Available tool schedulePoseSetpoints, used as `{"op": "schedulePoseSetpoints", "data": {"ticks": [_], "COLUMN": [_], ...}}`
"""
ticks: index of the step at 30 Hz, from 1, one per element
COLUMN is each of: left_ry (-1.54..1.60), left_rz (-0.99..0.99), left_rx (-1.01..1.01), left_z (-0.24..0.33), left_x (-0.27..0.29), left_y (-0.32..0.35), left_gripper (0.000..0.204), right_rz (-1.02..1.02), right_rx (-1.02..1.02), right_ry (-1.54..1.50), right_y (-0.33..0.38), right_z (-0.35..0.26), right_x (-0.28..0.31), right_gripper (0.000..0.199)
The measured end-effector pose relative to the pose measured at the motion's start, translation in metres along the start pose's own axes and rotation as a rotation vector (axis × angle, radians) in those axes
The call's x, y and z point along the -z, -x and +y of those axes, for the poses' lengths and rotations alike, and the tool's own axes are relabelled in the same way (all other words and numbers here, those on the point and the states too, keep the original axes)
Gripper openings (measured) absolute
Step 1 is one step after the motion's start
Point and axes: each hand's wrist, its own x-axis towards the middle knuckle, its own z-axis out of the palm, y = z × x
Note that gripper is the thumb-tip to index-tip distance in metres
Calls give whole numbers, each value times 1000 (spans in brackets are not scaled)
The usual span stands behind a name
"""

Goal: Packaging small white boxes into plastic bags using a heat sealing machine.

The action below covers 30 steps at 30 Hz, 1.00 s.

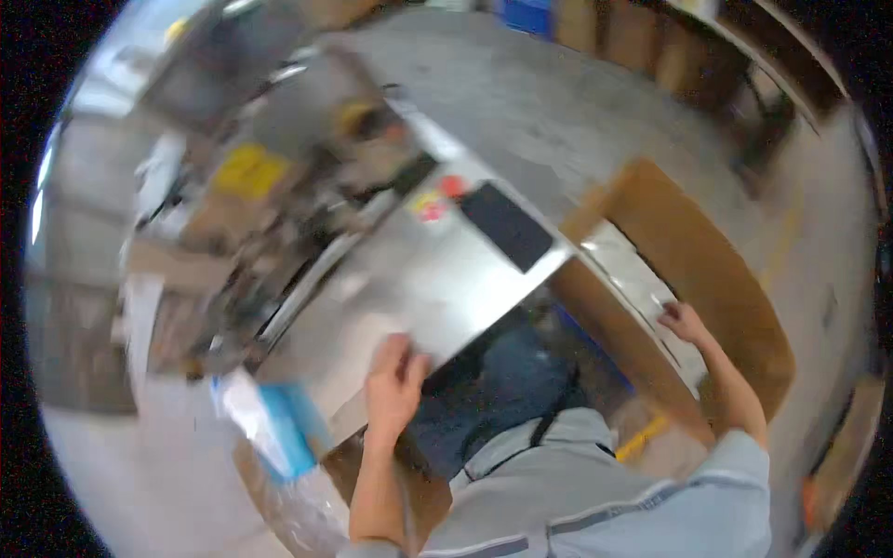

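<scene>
Nearest the camera, the person's grey-sleeved upper body fills the lower edge, with both bare forearms running up from it. The left hand (394, 379) lies palm down on the near edge of a steel machine top (419, 279), fingers spread loosely and flat against the metal, gripping nothing. Just left of that hand, a blue-and-white plastic-wrapped bundle (270, 428) hangs at the corner of the steel surface. The right hand (684, 322) reaches into an open cardboard box (707, 270) standing at the person's right; its fingers are bent down onto shiny silver packs (633, 279) inside the box, touching them (whether it actually pinches one cannot be told, the picture being blurred). On the steel top, farther out, sit a black panel (507, 225) and a red round button (452, 186) beside it. Beyond these the machine's upper works (307, 158) carry a yellow label (249, 171), all smeared by motion. Grey concrete floor (558, 102) lies behind
</scene>
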Motion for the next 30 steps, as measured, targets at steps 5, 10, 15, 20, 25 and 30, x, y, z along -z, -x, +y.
{"op": "schedulePoseSetpoints", "data": {"ticks": [5, 10, 15, 20, 25, 30], "left_ry": [684, 1206, -862, 156, 72, -48], "left_rz": [128, 870, 341, 666, 907, 979], "left_rx": [59, 90, 1117, 653, 485, 503], "left_z": [-85, -328, -450, -347, -319, -315], "left_x": [171, 202, 160, 197, 198, 208], "left_y": [63, 206, 353, 153, 89, 97], "left_gripper": [38, 57, 65, 63, 39, 21], "right_rz": [5, 201, 22, 234, 184, 129], "right_rx": [153, 360, 288, 339, 569, 584], "right_ry": [-95, 37, -83, -133, -258, -289], "right_y": [-19, -59, -42, -49, 3, 51], "right_z": [-97, -56, -202, -242, -373, -397], "right_x": [-15, 10, 36, 101, 70, 64], "right_gripper": [39, 32, 30, 31, 30, 33]}}
